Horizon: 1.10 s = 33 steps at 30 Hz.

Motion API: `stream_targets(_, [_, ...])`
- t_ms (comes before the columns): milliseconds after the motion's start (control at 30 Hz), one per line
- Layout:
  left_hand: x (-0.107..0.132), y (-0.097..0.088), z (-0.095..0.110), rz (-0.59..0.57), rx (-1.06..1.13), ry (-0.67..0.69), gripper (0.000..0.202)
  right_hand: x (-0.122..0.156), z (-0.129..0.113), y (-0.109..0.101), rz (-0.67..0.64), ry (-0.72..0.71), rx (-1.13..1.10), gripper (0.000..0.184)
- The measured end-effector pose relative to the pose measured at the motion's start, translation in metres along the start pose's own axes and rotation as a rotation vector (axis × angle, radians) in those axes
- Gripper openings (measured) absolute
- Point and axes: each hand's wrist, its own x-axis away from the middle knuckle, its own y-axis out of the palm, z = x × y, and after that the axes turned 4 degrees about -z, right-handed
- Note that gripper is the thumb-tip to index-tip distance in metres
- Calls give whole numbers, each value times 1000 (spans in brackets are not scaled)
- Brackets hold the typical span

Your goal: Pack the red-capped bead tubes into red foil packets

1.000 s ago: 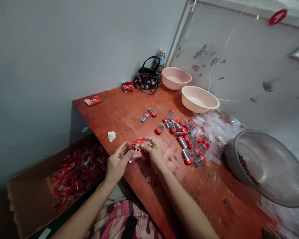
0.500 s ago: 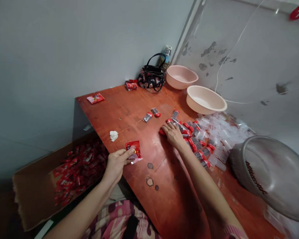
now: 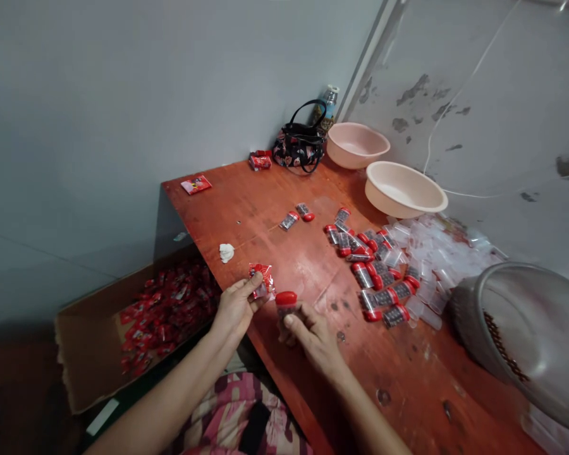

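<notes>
Pinched in my left hand (image 3: 239, 305) is a red printed plastic packet (image 3: 262, 278), held over the near-left edge of the table. My right hand (image 3: 313, 335) grips a small clear tube with a red cap (image 3: 286, 299), cap up, right beside the packet. Dark contents show through the tube's wall; its lower part is hidden by my fingers. To the right lies a pile of similar red-capped tubes (image 3: 360, 253) filled with dark beads. Two more such tubes (image 3: 290, 220) rest apart, near the table's middle.
A carton of red packets (image 3: 171, 309) stands below the table's left edge. Clear empty tubes (image 3: 431, 253) heap beside a large grey basin (image 3: 483, 328). Farther back are two pale basins (image 3: 403, 208), a floral handbag (image 3: 296, 148) and a flask. A crumpled white wad (image 3: 226, 253) lies leftward.
My right hand has come from the pile towards my left hand, bringing a red-capped tube. My left hand still holds the packet. The view has shifted slightly.
</notes>
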Motion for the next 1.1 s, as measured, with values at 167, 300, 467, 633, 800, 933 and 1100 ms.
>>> stream_targets(167, [5, 7, -4, -12, 72, -36, 16, 5, 6, 17, 61, -64, 137, 15])
stream_targets(300, [13, 13, -4, -51, 116, -33, 18, 2, 7, 23, 165, -66, 178, 16])
stream_targets(467, [21, 17, -7, -122, 67, 24, 21, 0, 10, 27, 200, -60, 145, 16])
stream_targets(633, [26, 17, -10, -190, -73, 126, 19, -4, 13, 28, 191, -56, 17, 18])
stream_targets(800, [24, 12, -9, -300, -147, 81, 16, -6, 14, 25, 229, -61, 2, 17])
stream_targets(933, [21, 7, -9, -330, -202, 48, 15, -6, 12, 21, 240, -80, 127, 17])
stream_targets(1100, [21, 4, 0, -506, -277, -23, 19, -11, 11, 16, 63, 19, -220, 21])
